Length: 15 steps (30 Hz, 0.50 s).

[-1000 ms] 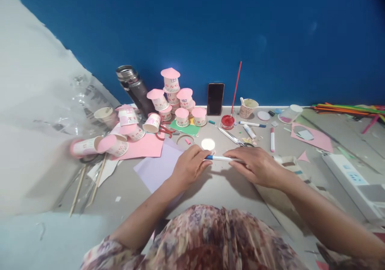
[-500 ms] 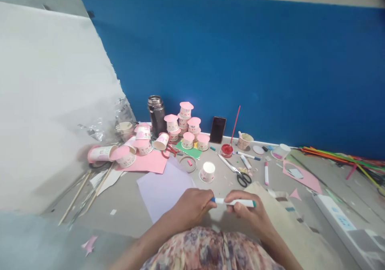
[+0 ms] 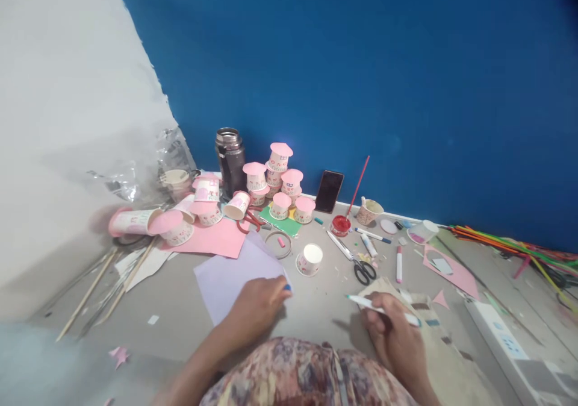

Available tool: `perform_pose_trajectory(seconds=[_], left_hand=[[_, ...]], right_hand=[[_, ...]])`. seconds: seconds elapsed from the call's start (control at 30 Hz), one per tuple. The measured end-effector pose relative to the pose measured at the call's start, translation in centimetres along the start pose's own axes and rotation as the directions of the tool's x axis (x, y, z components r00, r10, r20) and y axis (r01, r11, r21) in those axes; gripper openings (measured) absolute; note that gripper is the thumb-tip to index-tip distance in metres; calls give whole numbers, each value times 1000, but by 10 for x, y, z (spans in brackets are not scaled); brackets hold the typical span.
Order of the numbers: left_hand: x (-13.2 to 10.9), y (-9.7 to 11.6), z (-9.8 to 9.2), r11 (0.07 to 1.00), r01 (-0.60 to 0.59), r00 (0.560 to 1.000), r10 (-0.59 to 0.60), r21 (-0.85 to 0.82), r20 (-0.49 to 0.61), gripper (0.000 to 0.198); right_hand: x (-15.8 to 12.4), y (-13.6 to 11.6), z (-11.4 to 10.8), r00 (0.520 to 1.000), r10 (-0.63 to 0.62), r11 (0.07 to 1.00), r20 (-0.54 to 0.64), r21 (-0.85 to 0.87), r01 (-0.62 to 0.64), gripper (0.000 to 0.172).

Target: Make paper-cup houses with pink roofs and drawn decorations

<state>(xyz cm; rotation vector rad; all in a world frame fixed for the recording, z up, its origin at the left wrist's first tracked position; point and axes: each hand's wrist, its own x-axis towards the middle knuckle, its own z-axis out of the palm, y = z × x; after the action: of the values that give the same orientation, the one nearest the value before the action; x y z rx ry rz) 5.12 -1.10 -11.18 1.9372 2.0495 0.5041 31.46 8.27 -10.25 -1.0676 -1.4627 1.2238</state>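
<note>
My right hand (image 3: 395,327) grips a white felt-tip marker (image 3: 368,303), its bare green-looking tip pointing left. In my left hand (image 3: 259,303), a small blue marker cap (image 3: 288,287) shows between the closed fingertips, over the lower right of a lilac paper sheet (image 3: 226,267). Just beyond the hands, a white paper cup (image 3: 310,259) rests on the table with its pale round end up. Further back left are several decorated paper cups (image 3: 280,204) with pink paper tops, some stacked.
Black-handled scissors (image 3: 365,271) lie right of the cup. Behind stand a steel flask (image 3: 230,162), a phone (image 3: 329,191) and a red paint pot (image 3: 340,225) with a brush. A power strip (image 3: 499,327) is at right. Wooden sticks (image 3: 85,294) lie left.
The marker and its blue cap have come apart. My left hand has moved left with the cap; my right has moved right with the marker, now turned tip-left. The view has shifted slightly.
</note>
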Motion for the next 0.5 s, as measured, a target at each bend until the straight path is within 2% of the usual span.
perform_pose_trajectory(seconds=[0.07,0.17,0.27,0.37,0.43,0.5], left_hand=[[-5,-15,-13,992,125,992,-124,16,-37,32],[1,-32,-24,989,109,994,-106,104,-38,25],[14,-43,-22,973,86,996,-91,212,13,20],[21,-45,-14,972,56,997,-41,228,-69,15],[23,-38,-9,983,-19,981,54,184,-188,28],[26,-25,-5,980,-148,949,178,133,-259,42]], right_hand=[[1,-1,-10,995,73,994,-69,91,-66,45],[9,-1,-20,987,149,982,-53,125,-141,45],[25,-2,-23,985,165,985,55,36,-167,42],[46,-7,-24,983,99,988,153,-129,-79,31],[63,-12,-21,975,9,982,220,-187,34,23],[79,-16,-16,965,-55,979,258,-175,103,21]])
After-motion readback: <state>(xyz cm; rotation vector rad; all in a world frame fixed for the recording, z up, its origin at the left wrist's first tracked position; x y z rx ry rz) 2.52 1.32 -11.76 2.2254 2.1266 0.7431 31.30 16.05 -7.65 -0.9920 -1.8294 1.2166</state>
